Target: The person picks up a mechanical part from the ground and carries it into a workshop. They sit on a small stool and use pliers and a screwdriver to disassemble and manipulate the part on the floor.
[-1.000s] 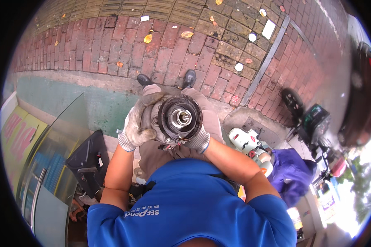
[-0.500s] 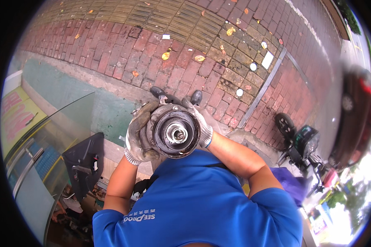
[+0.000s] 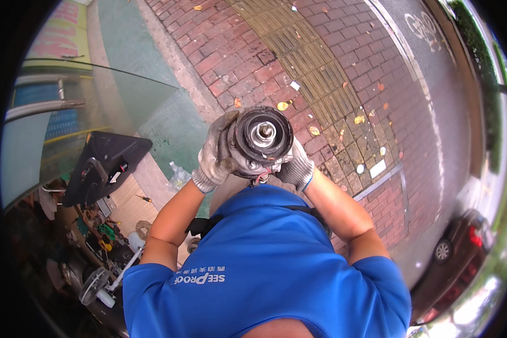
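Both my hands, in grey-white knit work gloves with dirty palms, hold a car air-conditioning compressor [image 3: 278,133] in front of my belly. Its round black pulley faces up, with a silvery hub and a short shaft at the centre. My left hand [image 3: 216,151] wraps the left side of the metal body, fingers along its edge. My right hand [image 3: 298,167] grips the lower right side, its fingertips hidden beneath the body. A thin reddish wire [image 3: 261,174] shows at the body's near edge.
A glass door [image 3: 110,93] and a black car door panel [image 3: 109,163] are on the left. Beyond a screwdriver [image 3: 145,198] lie scattered tools [image 3: 108,231] and a white fan [image 3: 98,286]. Brick paving [image 3: 225,62] stretches ahead; a dark car [image 3: 457,253] stands at right.
My view has swung toward the shop side, bringing the tools and fan into sight and taking the two-wheeler out. The compressor stays in both hands; my right hand now sits lower on it.
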{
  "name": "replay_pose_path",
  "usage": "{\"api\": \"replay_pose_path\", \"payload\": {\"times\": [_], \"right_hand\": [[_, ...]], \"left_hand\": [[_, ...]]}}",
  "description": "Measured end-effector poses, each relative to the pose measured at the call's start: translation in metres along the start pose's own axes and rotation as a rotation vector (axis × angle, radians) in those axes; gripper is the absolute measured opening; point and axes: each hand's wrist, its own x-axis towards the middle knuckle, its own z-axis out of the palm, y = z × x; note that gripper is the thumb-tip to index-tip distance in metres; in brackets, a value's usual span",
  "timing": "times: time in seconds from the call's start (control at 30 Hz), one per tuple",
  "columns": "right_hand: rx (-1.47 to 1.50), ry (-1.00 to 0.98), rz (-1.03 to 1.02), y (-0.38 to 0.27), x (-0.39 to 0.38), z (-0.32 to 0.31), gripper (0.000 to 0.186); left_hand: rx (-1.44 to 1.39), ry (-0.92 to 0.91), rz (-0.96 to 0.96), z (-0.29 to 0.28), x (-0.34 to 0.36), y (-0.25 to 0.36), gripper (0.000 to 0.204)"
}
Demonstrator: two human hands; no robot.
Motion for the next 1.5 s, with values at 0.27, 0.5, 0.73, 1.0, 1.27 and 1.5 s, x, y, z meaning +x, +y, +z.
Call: {"api": "replay_pose_path", "payload": {"times": [0.27,0.5,0.73,1.0,1.27,1.5], "right_hand": [[-0.169,-0.160,0.457,0.015,0.050,0.039,0.082],[-0.854,-0.129,0.728,-0.010,0.105,0.071,0.090],[-1.691,-0.309,0.027,-0.030,0.186,0.104,0.061],[-1.835,-0.852,-0.009,0.067,0.210,0.170,0.094],[-1.231,-0.811,0.976,0.164,0.224,0.198,0.080],[-1.601,-1.163,0.940,0.302,0.210,0.235,0.064]], "left_hand": [[-0.592,0.450,-0.325,-0.063,-0.021,-0.019,0.059],[-1.196,0.932,-0.452,-0.074,-0.069,-0.038,0.065],[-1.508,1.215,-0.259,-0.063,-0.072,-0.034,0.082],[-1.427,1.704,-0.193,-0.045,-0.084,-0.035,0.079],[-1.396,1.956,0.116,-0.044,-0.174,-0.033,0.080],[-1.444,1.990,0.361,-0.077,-0.280,-0.050,0.083]]}}
